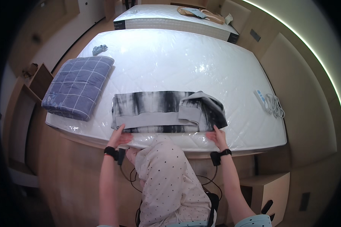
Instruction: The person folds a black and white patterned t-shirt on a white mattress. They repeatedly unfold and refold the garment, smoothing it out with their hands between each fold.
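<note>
A folded grey sweatshirt (150, 103) with black-and-white tie-dye streaks lies near the front edge of a plastic-wrapped mattress (170, 62). Its pale ribbed hem (147, 119) runs across the top of the fold. One sleeve with a grey cuff (189, 113) is folded over at the right, beside a bunched dark part. My left hand (120, 137) touches the near left corner with its thumb, its fingers apart in front of the edge. At the near right corner, my right hand (218, 137) rests its thumb against the fabric, fingers likewise apart.
A folded blue checked quilt (78, 86) lies at the mattress's left, near a crumpled grey-blue item (99, 49). At the right are a power strip (260, 96) and its coiled cable (274, 106). A second wrapped mattress (159, 12) bears paper bags (213, 16). Cables hang from both wrists.
</note>
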A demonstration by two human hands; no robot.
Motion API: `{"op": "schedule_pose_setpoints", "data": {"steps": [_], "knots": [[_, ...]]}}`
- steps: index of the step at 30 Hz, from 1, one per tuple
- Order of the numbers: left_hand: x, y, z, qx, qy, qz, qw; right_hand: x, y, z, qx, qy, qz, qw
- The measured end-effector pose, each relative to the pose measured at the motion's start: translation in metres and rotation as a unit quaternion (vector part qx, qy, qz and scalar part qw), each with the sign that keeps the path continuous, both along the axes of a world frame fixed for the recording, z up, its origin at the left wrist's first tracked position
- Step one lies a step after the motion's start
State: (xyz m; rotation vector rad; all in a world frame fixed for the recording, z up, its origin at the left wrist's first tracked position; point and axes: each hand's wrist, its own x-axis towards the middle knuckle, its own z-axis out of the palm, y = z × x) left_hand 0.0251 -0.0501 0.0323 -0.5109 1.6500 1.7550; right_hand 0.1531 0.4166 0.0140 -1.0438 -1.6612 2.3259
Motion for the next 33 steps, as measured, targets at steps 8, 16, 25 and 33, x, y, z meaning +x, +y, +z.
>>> {"op": "schedule_pose_setpoints", "data": {"steps": [8,16,25,33], "knots": [[-0.005,-0.017,0.016,-0.045,0.071,-0.029,0.996,0.012,-0.001,0.038,0.01,0.115,0.058,0.992],[-0.077,0.021,0.024,-0.098,-0.016,-0.316,0.943,-0.088,0.004,0.004,-0.129,0.022,0.27,0.954],[-0.18,0.018,0.026,-0.218,0.405,-0.153,0.875,-0.178,0.033,0.059,0.179,0.179,0.196,0.947],[-0.114,-0.023,0.037,-0.435,0.506,-0.225,0.71,-0.097,0.08,0.049,0.721,0.035,0.228,0.654]]}}
